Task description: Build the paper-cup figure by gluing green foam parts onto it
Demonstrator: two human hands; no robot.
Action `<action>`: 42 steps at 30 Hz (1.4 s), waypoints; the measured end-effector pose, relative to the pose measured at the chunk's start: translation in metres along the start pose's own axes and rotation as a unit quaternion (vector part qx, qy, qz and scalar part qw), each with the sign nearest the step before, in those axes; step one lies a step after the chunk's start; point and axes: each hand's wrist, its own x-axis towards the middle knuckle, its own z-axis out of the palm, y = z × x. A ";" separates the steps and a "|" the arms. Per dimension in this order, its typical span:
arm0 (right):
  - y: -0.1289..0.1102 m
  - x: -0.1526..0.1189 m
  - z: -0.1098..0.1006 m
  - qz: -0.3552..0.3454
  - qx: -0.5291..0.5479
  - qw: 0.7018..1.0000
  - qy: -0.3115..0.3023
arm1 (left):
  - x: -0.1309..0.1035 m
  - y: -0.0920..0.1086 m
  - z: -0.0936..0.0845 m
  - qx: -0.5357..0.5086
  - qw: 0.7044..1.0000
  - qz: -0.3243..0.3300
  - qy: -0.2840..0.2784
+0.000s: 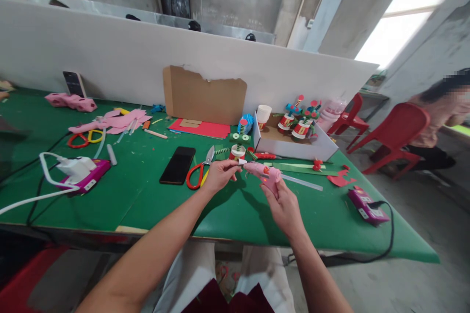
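My right hand [282, 203] is wrapped round a pink hot glue gun [271, 176], a clear glue stick [304, 183] jutting from its back. The gun's nozzle points left, at a small white piece [242, 162] pinched in the fingers of my left hand [221, 176]. What that piece is, I cannot make out. Just behind my left hand stands a paper-cup figure [238, 150] with green spring arms and a green head. Scissors [198, 171] with red and yellow handles lie left of that hand, beside a black phone [177, 165].
A white box [297, 149] at the back right holds several cup figures. Purple power strips [368, 206] with cords sit at both sides. Red paper [200, 128] lies before a cardboard piece [205, 95]; pink scraps [123, 120] are at left. A person sits on a red chair [394, 134] at right.
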 end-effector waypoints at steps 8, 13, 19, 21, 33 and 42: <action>0.000 0.000 0.001 -0.014 -0.007 1.000 0.009 | 0.000 0.001 -0.001 0.001 1.000 -0.003 -0.004; 0.001 0.000 0.000 -0.028 -0.016 0.999 0.018 | 0.000 0.001 -0.001 0.008 1.000 -0.006 -0.005; 0.003 -0.001 0.001 -0.027 -0.016 0.999 0.028 | 0.001 -0.002 -0.001 0.007 1.000 -0.015 0.003; 0.004 -0.002 0.001 -0.022 -0.012 0.999 0.026 | 0.001 -0.002 -0.001 0.005 1.000 -0.016 0.003; 0.003 -0.002 -0.001 -0.011 -0.012 1.000 0.023 | -0.001 0.005 -0.002 0.031 0.999 -0.011 -0.003; 0.008 -0.003 -0.002 -0.003 -0.016 0.999 0.028 | -0.001 0.009 -0.003 0.054 0.999 -0.006 -0.002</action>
